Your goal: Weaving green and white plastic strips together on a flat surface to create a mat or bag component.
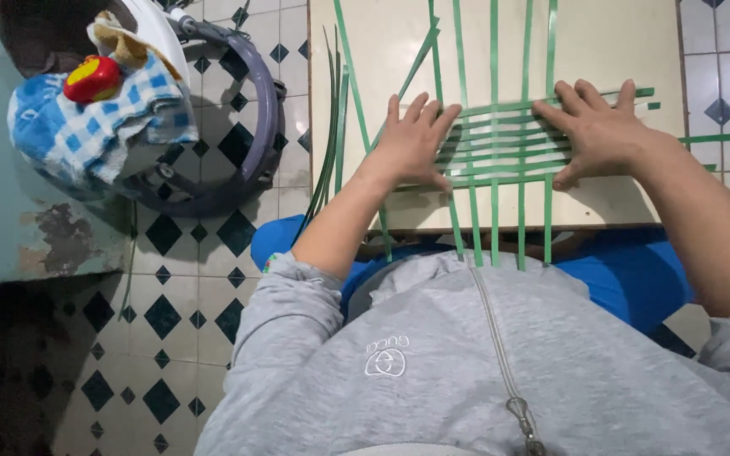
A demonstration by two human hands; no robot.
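Nearest, a grey zip top and blue trousers are filling the bottom of the view. Past them, the left hand [411,139] and the right hand [597,131] are lying flat, fingers spread and holding nothing, pressing on a mat of green strips [500,143] on the pale table [601,42]. This looks like the weaving step; the next strip probably needs sliding over and under. Farther left, loose green strips [331,135] are hanging off the table edge, beside a checked cloth [86,127].

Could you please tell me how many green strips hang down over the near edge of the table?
4, side by side between the left hand and right hand: green strips crossing the table edge. A fifth may hang by the left wrist.
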